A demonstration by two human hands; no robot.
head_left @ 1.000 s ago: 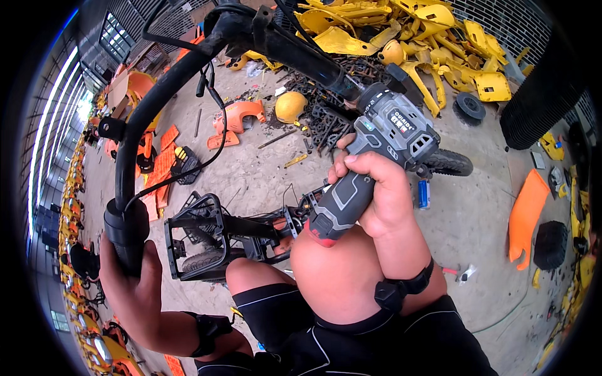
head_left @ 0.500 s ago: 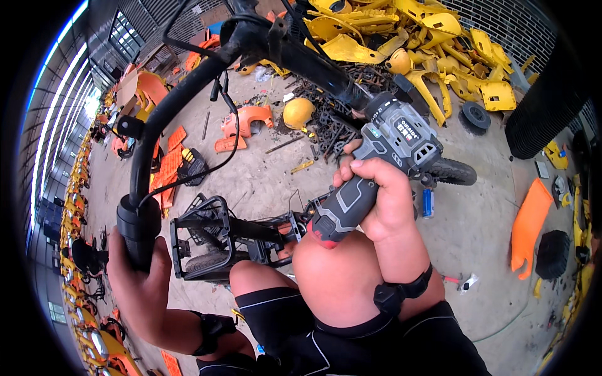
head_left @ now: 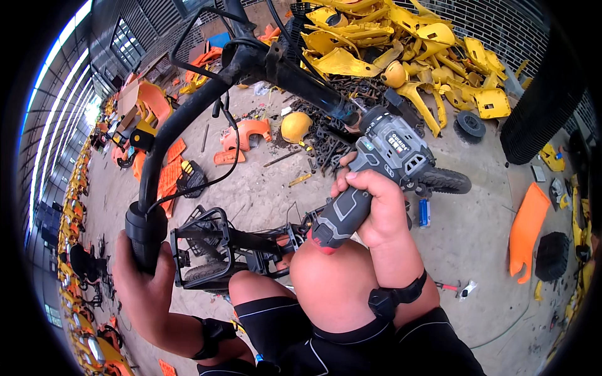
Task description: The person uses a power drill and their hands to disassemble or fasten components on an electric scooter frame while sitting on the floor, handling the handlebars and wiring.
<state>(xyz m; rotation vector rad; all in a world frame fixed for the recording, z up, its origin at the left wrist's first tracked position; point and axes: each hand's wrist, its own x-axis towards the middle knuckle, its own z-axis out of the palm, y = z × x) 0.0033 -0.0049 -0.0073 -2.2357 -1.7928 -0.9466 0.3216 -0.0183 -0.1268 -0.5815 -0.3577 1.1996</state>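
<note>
My left hand (head_left: 143, 289) is wrapped round the black grip (head_left: 145, 235) at the near end of a bent black handlebar (head_left: 164, 135). My right hand (head_left: 384, 210) grasps a grey and black cordless drill (head_left: 401, 141) with a red patch at the base of its handle. The drill's chuck points up and left, at the black steering tube (head_left: 307, 88) running down from the handlebar. Whether its bit touches a fastener there is too small to tell. A thin black cable (head_left: 210, 182) loops from the grip. Right of the drill shows a black wheel (head_left: 446, 180).
A black frame (head_left: 251, 241) with a rear wheel lies low, near my knees. Yellow panels (head_left: 433, 37) are heaped at the back, beside dark metal parts. Around lie a yellow dome (head_left: 296, 128), an orange panel (head_left: 528, 229), a blue can (head_left: 424, 214) and a red-handled tool (head_left: 448, 286).
The handlebar with my left hand sits slightly lower and further right in view. The drill and my right hand have shifted slightly left and down; both holds stay the same.
</note>
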